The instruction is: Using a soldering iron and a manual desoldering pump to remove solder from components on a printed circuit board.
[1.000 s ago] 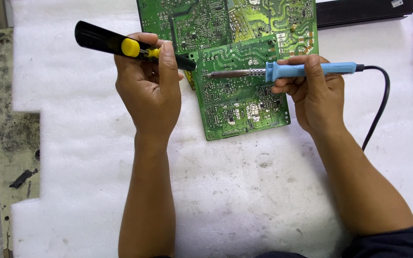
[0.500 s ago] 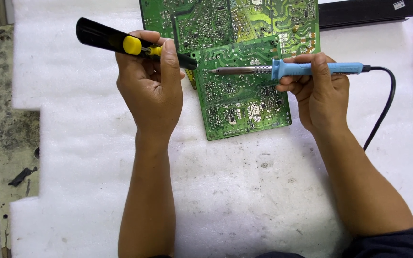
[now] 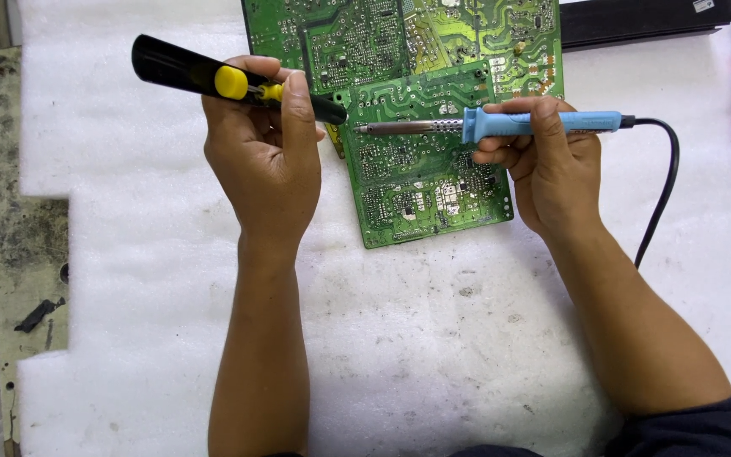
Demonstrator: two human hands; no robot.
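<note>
White foam surface [image 3: 171,279], green board [image 3: 416,110] at far centre. Left hand [image 3: 264,152] clenched round black-yellow pump [image 3: 230,80], nozzle pointing right. Right hand [image 3: 543,161] grasping blue iron [image 3: 501,125], long axis left-right, tip pointing left, just beside nozzle over board; both hands equally near joint

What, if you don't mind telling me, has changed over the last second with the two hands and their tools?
Very little. The right hand and its blue soldering iron edged slightly right along the green circuit board. The left hand keeps its grip on the black-and-yellow desoldering pump, both tips still meeting over the board. Nothing was picked up or released.
</note>
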